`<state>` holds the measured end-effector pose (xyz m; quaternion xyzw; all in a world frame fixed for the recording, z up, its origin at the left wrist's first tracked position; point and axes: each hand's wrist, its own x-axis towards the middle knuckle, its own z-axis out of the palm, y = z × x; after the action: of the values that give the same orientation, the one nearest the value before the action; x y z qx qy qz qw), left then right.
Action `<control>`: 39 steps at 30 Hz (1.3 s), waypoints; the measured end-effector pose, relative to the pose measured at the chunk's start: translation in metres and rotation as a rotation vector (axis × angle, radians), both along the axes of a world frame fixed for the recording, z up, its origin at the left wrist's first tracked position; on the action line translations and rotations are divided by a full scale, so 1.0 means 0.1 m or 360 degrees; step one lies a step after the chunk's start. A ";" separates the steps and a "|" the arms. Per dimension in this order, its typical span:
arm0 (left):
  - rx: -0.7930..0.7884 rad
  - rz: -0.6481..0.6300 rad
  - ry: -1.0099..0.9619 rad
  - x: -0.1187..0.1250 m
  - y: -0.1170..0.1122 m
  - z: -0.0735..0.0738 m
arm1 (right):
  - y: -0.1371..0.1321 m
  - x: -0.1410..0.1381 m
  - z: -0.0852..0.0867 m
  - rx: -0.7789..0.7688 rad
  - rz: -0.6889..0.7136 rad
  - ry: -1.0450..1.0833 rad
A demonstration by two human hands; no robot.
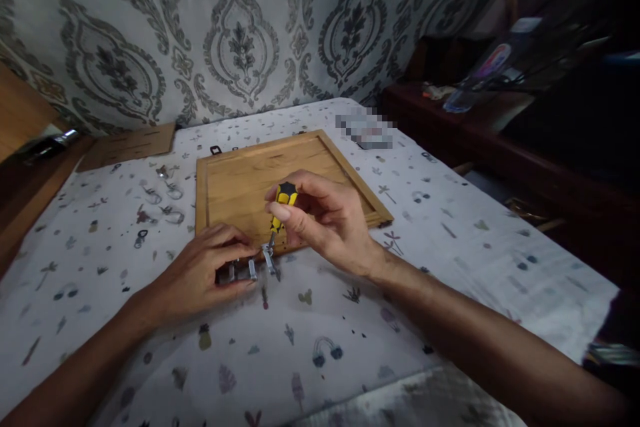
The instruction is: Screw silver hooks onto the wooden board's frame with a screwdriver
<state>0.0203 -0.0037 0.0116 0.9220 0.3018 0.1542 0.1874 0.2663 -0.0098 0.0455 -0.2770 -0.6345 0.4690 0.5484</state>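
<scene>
A small screwdriver with a yellow-and-black handle (285,199) meets a silvery metal fitting (269,259) at the near edge of a framed golden-brown wooden panel (260,177); apparently screw-turning, calling for steady downward pressure. The right hand's (325,217) fingers clamp the handle. The left hand's (213,260) thumb and forefinger bracket metal beside it, grip unclear.

A cardboard sheet (130,147) is laid by the far-left corner of the table (490,260); a plastic bottle (477,75) is set beyond the right edge.
</scene>
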 end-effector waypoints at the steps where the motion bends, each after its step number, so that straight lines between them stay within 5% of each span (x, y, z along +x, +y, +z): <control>1: -0.0001 -0.0002 0.0000 0.00 0.00 0.00 | 0.00 0.00 0.00 0.0016 -0.0018 0.0005; 12: 0.0061 0.0002 0.0009 -0.02 0.02 -0.08 | 0.01 0.00 -0.07 0.0086 0.0095 -0.0116; 18: 0.0063 -0.0003 0.0014 -0.02 0.00 -0.02 | -0.01 0.01 -0.02 0.0357 0.0048 -0.0210; 26: 0.0018 0.0044 0.0061 0.03 -0.03 0.09 | -0.04 -0.02 0.03 -0.0014 0.0333 -0.0034; 31: 0.0011 0.0007 0.0055 0.01 0.00 0.07 | 0.01 0.00 0.02 0.0011 0.0468 0.0007; 39: 0.0030 0.0006 0.0024 0.00 0.00 0.02 | 0.01 -0.04 -0.01 -0.0120 0.0377 -0.0045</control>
<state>0.0204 -0.0037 0.0133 0.9243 0.3034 0.1504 0.1762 0.2624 -0.0090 0.0449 -0.2270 -0.6523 0.5501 0.4694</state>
